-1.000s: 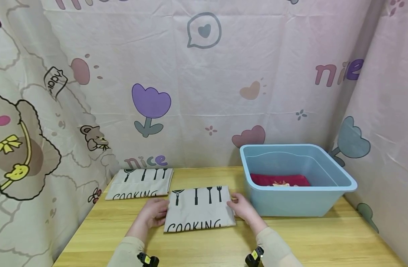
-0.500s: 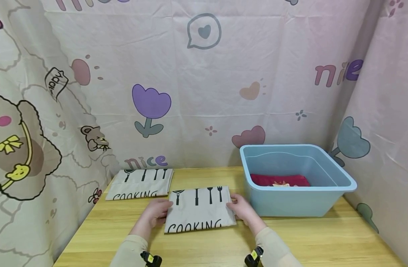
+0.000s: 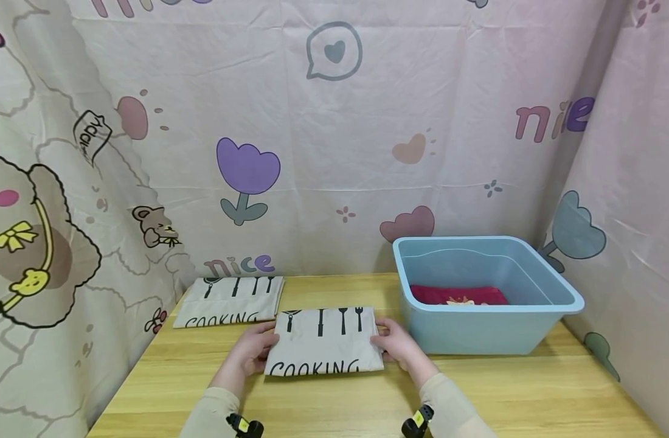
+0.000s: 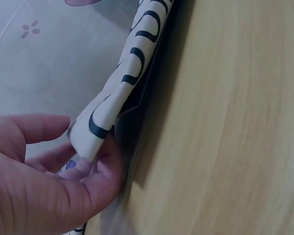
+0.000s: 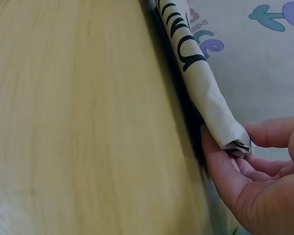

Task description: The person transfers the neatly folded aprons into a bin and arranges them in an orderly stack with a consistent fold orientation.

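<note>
Gripping folded cloth edges, both hands

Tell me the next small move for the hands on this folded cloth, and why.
Probably lift it and carry it left onto the other folded cloth. Both hands, left hand and right hand, grip the near folded cloth at its ends, near edge raised off the table.

A pale cartoon-print curtain hangs around a light wooden table.
</note>
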### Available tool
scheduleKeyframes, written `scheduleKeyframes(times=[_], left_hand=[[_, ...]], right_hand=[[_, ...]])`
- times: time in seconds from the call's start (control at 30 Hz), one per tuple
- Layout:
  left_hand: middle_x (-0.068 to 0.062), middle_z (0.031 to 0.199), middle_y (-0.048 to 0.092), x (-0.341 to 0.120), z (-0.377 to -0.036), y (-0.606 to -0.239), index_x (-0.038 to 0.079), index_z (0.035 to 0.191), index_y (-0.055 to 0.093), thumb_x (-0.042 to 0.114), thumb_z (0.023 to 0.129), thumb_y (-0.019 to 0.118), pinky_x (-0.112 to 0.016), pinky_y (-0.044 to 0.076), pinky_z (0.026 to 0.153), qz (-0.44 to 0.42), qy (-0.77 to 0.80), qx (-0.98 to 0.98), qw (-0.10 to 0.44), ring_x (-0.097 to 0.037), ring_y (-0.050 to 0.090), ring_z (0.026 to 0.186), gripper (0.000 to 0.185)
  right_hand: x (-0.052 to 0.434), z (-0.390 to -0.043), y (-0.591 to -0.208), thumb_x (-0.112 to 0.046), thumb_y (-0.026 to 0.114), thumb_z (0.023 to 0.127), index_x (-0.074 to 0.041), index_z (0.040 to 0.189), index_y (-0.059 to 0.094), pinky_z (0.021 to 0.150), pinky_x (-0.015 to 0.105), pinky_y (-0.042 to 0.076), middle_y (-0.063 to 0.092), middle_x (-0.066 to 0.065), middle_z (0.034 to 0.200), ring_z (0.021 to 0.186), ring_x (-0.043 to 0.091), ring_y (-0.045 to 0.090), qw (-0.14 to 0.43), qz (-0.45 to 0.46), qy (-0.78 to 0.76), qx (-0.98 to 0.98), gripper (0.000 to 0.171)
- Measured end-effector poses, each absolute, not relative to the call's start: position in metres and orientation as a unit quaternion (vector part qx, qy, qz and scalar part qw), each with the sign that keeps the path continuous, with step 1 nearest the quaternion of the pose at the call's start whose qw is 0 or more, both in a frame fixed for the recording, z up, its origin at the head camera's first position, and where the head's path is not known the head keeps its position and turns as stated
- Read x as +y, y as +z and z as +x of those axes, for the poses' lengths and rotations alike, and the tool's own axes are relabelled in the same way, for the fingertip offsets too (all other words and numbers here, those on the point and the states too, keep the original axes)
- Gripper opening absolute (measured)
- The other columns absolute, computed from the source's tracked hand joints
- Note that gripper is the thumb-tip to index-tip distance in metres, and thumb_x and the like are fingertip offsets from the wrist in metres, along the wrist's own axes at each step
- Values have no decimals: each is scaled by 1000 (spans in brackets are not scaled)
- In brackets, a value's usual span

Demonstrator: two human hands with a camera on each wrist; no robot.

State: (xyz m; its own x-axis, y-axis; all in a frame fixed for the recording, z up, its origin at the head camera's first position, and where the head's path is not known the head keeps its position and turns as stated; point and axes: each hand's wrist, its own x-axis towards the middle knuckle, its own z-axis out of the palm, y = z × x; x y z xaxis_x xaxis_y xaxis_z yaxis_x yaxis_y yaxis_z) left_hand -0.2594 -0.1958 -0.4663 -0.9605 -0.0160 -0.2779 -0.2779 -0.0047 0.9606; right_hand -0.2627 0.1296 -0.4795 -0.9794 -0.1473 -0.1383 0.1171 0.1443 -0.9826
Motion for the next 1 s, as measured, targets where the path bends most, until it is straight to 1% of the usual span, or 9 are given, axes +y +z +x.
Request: scheduleKeyframes(times=[0.2,0.43,0.57,0.73,0.83,1.0], left_hand=[[-15,97,71,-200,-257,-467,-6,147,38,-4,94,54,-41,58,69,-104,704,698,78,-21,67,75,55],[-16,94,72,-203,-252,-459,-5,146,39,-6,93,55,-42,59,67,-92,716,690,53,-23,69,76,56],[-15,98,71,-206,-250,-450,-3,147,40,-6,92,56,-42,59,67,-93,718,688,44,-23,69,78,57],[-15,109,68,-210,-249,-444,-2,148,40,-6,92,56,-45,59,70,-85,721,687,33,-23,69,83,59],[-13,111,66,-212,-248,-441,-1,149,39,-5,92,57,-45,59,71,-82,723,685,32,-22,68,84,60],[-6,105,64,-217,-246,-432,-1,149,38,-4,92,58,-42,59,71,-74,727,682,30,-18,67,82,61]], right_hand=[[128,-264,-476,3,57,94,12,142,36,74,45,58,58,25,117,92,28,65,100,-25,-671,735,53],[125,-263,-469,6,57,92,12,141,39,72,46,58,62,22,112,88,26,65,80,-40,-692,717,52],[123,-261,-465,6,58,91,11,139,42,72,46,58,63,20,111,86,24,65,66,-40,-701,709,51],[121,-262,-459,6,58,90,10,139,42,72,41,58,62,18,111,85,20,64,62,-39,-712,698,52],[121,-261,-455,6,58,90,9,140,42,74,41,58,62,17,110,86,20,64,63,-42,-716,694,53],[119,-258,-445,5,59,91,7,141,42,75,44,58,62,17,112,87,21,65,64,-43,-721,689,54]])
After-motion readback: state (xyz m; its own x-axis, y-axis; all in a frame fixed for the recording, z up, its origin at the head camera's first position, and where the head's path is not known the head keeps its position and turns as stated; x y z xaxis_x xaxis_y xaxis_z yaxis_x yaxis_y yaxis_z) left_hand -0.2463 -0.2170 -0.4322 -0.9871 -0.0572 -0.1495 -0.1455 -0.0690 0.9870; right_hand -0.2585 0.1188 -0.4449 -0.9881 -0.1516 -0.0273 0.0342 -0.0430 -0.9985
